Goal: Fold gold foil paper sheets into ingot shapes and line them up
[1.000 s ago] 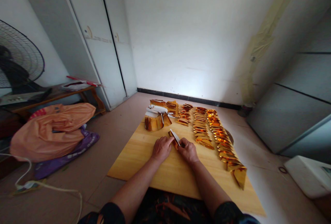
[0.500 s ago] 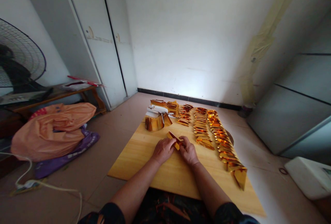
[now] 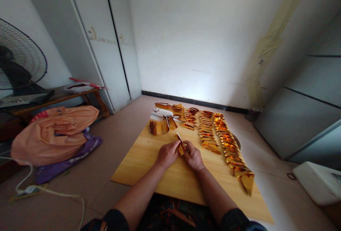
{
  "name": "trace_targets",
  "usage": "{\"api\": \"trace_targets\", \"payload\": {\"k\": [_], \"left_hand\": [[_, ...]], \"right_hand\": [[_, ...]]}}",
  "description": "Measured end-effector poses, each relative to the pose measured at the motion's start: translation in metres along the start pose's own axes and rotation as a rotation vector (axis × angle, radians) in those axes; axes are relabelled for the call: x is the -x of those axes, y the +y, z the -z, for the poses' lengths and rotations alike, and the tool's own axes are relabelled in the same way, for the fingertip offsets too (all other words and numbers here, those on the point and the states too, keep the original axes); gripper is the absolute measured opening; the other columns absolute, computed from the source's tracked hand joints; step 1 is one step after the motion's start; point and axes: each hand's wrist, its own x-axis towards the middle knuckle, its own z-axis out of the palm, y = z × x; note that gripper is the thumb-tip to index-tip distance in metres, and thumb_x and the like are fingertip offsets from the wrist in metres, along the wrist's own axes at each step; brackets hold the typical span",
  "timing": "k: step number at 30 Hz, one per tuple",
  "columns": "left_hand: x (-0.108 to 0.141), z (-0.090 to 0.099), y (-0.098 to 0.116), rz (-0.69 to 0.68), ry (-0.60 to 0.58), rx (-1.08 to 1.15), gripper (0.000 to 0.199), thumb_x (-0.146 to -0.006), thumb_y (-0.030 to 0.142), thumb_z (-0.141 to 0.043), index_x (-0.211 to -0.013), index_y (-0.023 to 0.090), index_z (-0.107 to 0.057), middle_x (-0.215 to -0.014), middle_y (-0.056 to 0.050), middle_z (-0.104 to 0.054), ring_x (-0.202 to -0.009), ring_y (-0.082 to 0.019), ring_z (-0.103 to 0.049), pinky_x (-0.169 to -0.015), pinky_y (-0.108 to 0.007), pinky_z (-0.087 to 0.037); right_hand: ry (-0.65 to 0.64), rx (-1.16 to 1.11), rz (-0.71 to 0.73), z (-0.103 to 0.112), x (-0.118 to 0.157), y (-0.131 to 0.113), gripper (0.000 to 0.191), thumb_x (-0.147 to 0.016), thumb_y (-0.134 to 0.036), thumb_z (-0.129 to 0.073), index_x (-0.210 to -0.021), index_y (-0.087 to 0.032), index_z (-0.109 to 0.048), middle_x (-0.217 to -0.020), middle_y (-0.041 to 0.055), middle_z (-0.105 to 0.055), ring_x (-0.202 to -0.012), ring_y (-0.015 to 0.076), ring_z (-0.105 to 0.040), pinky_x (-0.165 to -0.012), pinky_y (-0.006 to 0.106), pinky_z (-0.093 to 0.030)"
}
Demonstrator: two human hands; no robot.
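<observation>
A small piece of shiny gold foil paper [image 3: 181,149], partly folded, stands between my hands above the wooden board [image 3: 138,160]. My left hand [image 3: 168,154] pinches its left side with thumb and fingertips. On the other side my right hand [image 3: 194,156] has its fingers closed on the same piece; part of the paper is hidden behind them. Just beyond sits a curved stack of gold foil sheets [image 3: 159,127]. Folded gold foil pieces lie in overlapping rows to the right, the longest row [image 3: 229,145] reaching down to the board's right side.
White paper [image 3: 163,113] and more gold foil sheets [image 3: 178,110] lie at the board's far edge. A fan [image 3: 20,58] stands at left, above an orange bag [image 3: 55,135] and a white cord [image 3: 61,195] on the floor. A white box [image 3: 319,183] sits at right.
The gold paper between my hands has turned to a steeper, more edge-on angle, its top edge now showing pale. Both hands have shifted only slightly.
</observation>
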Motion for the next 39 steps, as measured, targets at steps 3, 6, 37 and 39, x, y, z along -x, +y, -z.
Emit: {"api": "trace_targets", "payload": {"k": [3,6,37,39], "left_hand": [[0.000,0.001,0.001,0.008,-0.002,-0.002,0.045,-0.083,0.013,-0.047,-0.125,0.028,-0.050,-0.100,-0.004,-0.067,-0.090,-0.017,-0.063,-0.085,-0.029,-0.047],[0.001,0.002,0.003,0.016,-0.011,-0.021,0.042,-0.083,0.012,-0.046,-0.121,0.028,-0.051,-0.096,-0.003,-0.067,-0.089,-0.017,-0.062,-0.084,-0.028,-0.047],[-0.010,-0.012,-0.013,0.337,0.225,0.779,0.050,-0.069,0.017,-0.061,-0.117,0.018,-0.049,-0.106,-0.004,-0.066,-0.094,-0.017,-0.063,-0.083,-0.027,-0.051],[-0.010,-0.014,-0.016,0.304,0.196,0.746,0.058,-0.067,0.011,-0.060,-0.123,0.019,-0.046,-0.110,-0.005,-0.064,-0.097,-0.018,-0.062,-0.086,-0.029,-0.050]], "right_hand": [[0.003,0.009,-0.001,-0.001,0.000,0.002,0.033,-0.082,-0.021,-0.044,-0.115,-0.024,-0.049,-0.088,-0.0009,-0.069,-0.078,0.0142,-0.064,-0.073,0.022,-0.046],[0.014,0.036,0.007,-0.001,0.000,0.003,0.032,-0.083,-0.020,-0.043,-0.113,-0.024,-0.050,-0.088,-0.0005,-0.069,-0.078,0.0143,-0.064,-0.074,0.022,-0.046],[0.204,0.321,0.228,-0.004,-0.003,0.010,0.033,-0.072,-0.008,-0.046,-0.100,-0.017,-0.061,-0.089,0.0065,-0.063,-0.086,0.0202,-0.053,-0.079,0.030,-0.039],[0.234,0.300,0.226,-0.003,-0.004,0.011,0.025,-0.073,-0.010,-0.047,-0.092,-0.018,-0.062,-0.087,0.0060,-0.062,-0.085,0.0197,-0.053,-0.077,0.030,-0.038]]}}
